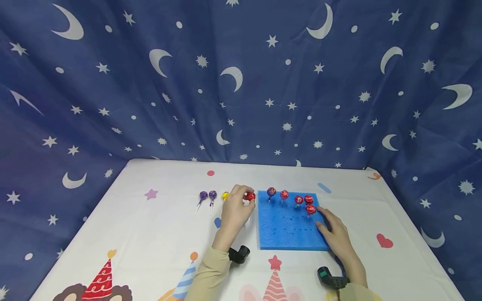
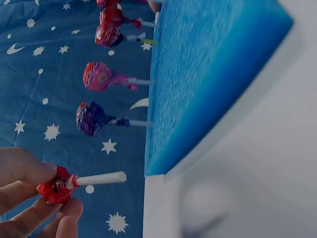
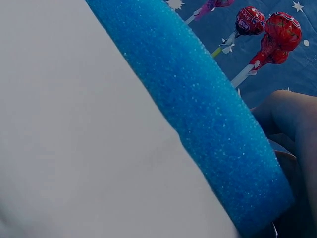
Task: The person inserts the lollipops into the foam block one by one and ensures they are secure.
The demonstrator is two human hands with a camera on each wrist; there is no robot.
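In the head view my left hand (image 1: 236,207) pinches a red lollipop (image 1: 250,196) by its wrapped head, just left of the blue foam board (image 1: 288,234). The left wrist view shows that lollipop's white stick (image 2: 101,179) pointing toward the foam, its end free. Several lollipops stand stick-down in the board's far part, among them a dark blue and red one (image 1: 271,192), a pink one (image 1: 284,195) and a red one (image 1: 310,209). My right hand (image 1: 336,234) rests at the board's right edge, thumb and fingers extended; part of it is hidden in the right wrist view.
Two purple lollipops (image 1: 212,195) lie on the white printed tablecloth (image 1: 150,225), left of my left hand. A yellow lollipop (image 1: 225,195) is partly covered by that hand. Small holes dot the foam's nearer part. A blue star-and-moon curtain (image 1: 241,113) hangs behind the table.
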